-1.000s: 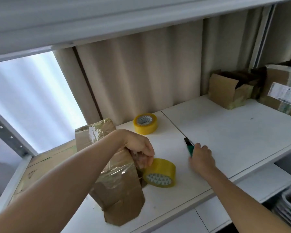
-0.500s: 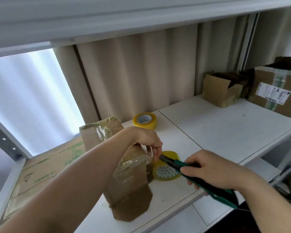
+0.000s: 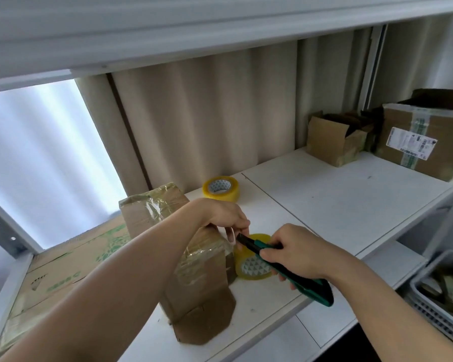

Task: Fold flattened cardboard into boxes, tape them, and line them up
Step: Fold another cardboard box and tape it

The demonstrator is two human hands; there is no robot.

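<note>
The left hand (image 3: 226, 218) pinches a strip of tape pulled up from the tape roll (image 3: 251, 259), which stands on edge on the shelf (image 3: 338, 205), just right of the taped cardboard box (image 3: 194, 278). The right hand (image 3: 296, 253) grips a green cutter (image 3: 285, 267); its long axis points up-left, with the tip just beside the left fingers, so I judge the cut comes there. I count two yellow rolls, the second roll (image 3: 221, 188) further back, and one cutter.
</note>
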